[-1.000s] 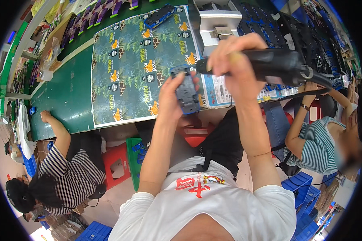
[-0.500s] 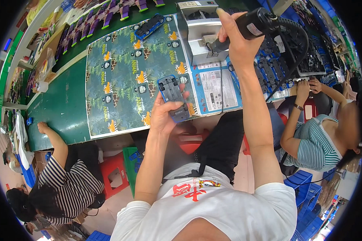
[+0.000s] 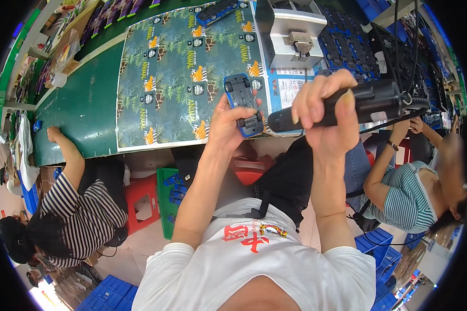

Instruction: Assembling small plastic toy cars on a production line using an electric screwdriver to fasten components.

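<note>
My left hand grips a blue toy car, turned over so that its black underside with the wheels faces up. The thumb lies across the underside. In my right hand is a black electric screwdriver, with the fingers wrapped round its body. Its front end points left and comes close to the car; whether the bit touches it I cannot tell. Just beyond stands a grey metal screw dispenser. Another blue toy car lies upside down at the far edge of the patterned sheet.
Rows of blue toy car bodies lie right of the dispenser, beside a black tray of dark parts. The screwdriver's cable runs off right. Co-workers sit at both sides. A green crate with blue parts stands below the table edge.
My right hand has brought the screwdriver from the dispenser down and toward me, beside the car. The left hand still holds the car, a little farther right in the picture.
</note>
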`<state>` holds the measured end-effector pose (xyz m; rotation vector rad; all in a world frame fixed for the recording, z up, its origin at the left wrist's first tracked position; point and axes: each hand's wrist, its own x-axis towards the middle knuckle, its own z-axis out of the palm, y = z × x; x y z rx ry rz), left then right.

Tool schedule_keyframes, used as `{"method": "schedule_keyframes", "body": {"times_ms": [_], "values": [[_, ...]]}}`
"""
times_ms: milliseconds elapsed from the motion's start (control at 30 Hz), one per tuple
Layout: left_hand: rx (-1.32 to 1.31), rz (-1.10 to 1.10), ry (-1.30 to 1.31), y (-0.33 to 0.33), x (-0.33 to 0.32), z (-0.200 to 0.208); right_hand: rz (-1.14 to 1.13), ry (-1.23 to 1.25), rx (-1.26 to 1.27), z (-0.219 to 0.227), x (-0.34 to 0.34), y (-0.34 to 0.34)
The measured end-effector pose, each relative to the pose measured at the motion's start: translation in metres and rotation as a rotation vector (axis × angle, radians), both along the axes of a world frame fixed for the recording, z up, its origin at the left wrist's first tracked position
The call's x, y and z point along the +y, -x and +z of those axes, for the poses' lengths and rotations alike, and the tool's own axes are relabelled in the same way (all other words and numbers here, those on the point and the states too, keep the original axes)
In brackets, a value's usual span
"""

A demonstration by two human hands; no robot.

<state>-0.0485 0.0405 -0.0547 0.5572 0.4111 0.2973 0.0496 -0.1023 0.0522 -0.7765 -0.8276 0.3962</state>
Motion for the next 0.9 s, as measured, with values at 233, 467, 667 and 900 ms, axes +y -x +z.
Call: {"method": "schedule_keyframes", "body": {"times_ms": [233,467,667,900], "values": [[0.008,0.021,0.010,0.000,-0.001,0.002,-0.019,0.057,0.018,-0.010,0.009,0.018],[0.046,-0.009,0.082,0.003,-0.002,0.009,-0.020,0.172,-0.058,-0.018,0.019,0.025],[0.062,-0.010,0.103,0.002,-0.001,0.013,0.067,0.150,0.001,-0.018,0.022,0.028],[0.071,-0.040,0.056,0.001,0.001,0.011,0.042,0.180,-0.048,-0.019,0.021,0.031]]}}
